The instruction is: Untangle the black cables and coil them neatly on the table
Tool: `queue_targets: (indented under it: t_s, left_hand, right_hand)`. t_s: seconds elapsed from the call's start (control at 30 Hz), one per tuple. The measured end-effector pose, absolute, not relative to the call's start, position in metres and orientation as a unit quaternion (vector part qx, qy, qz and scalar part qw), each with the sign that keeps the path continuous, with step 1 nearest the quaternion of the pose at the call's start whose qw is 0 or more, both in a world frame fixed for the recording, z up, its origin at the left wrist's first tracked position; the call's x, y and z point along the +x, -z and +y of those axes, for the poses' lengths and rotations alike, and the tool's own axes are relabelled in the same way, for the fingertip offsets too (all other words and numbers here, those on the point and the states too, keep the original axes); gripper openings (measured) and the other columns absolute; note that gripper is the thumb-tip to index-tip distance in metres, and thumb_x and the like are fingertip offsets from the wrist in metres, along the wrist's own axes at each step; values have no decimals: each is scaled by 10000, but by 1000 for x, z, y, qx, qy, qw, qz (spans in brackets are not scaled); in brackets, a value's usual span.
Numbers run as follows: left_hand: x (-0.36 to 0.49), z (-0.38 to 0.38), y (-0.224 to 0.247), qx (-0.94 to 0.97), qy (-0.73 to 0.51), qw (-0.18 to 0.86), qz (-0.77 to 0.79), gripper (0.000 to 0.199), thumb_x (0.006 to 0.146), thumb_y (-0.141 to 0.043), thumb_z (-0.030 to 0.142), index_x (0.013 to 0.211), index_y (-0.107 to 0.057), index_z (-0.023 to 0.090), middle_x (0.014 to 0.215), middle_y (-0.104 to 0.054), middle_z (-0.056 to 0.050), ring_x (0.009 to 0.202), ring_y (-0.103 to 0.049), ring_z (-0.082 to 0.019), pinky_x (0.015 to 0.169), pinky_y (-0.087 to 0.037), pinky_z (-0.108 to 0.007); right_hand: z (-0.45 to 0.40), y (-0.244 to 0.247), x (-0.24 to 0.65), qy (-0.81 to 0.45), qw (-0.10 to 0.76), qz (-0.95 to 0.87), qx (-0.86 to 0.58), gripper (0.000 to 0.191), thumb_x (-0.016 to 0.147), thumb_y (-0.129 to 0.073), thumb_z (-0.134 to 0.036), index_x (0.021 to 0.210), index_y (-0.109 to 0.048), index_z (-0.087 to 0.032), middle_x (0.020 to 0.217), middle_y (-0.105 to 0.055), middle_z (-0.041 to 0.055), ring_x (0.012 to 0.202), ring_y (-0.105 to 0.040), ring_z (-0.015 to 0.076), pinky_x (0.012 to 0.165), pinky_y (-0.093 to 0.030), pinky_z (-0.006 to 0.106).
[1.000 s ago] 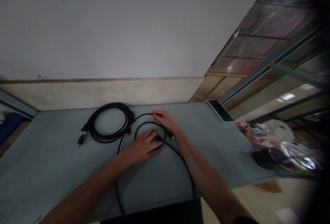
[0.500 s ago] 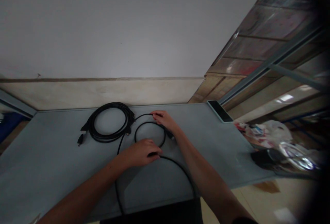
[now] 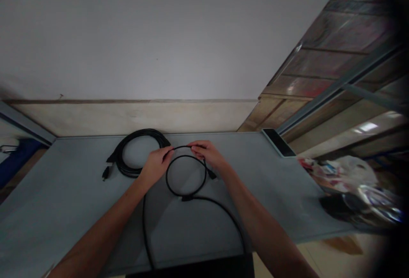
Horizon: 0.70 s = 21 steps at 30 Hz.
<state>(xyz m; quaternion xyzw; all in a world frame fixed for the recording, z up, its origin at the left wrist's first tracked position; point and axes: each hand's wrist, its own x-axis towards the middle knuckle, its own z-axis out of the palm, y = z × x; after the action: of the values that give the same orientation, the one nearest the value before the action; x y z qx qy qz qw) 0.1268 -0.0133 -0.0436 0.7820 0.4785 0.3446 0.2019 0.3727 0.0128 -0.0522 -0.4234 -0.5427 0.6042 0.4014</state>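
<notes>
Grey table [image 3: 79, 184]: hands [image 3: 156, 163] [image 3: 209, 154] now closer, both apparently pinching cable [image 3: 182, 146].

Grey table [image 3: 287, 201] with cables [image 3: 188, 198] and phone [image 3: 278, 142]

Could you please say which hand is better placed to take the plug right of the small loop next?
Probably the right hand, nearer the plug; the left hand is across the loop.

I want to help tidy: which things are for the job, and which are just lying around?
For the job:
looped black cable, in left hand and right hand
coiled black cable, probably

Lying around, seemingly:
phone-like slab
white plastic bag
</notes>
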Motion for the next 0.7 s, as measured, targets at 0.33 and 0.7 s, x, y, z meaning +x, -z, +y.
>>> queue_targets:
  t_s: [0.33,0.7]
  left_hand:
    - [81,10,22,717,-359,208,560,346,921,-543,436,1002,-779,198,1028,-777,-69,965,-714,-247,893,-537,-349]
    - [53,21,13,674,-363,227,601,410,884,-536,491,983,-784,179,1011,-778,-84,982,-705,-275,889,-530,-370]
  right_hand:
    - [29,55,392,-590,421,-532,-438,285,726,-735,-369,939,-792,-188,563,-517,-32,505,-397,87,492,-306,239]
    - [29,48,423,-610,505,-409,-454,206,671,-814,-277,861,-794,-201,936,-724,56,774,-602,142,692,-535,242]
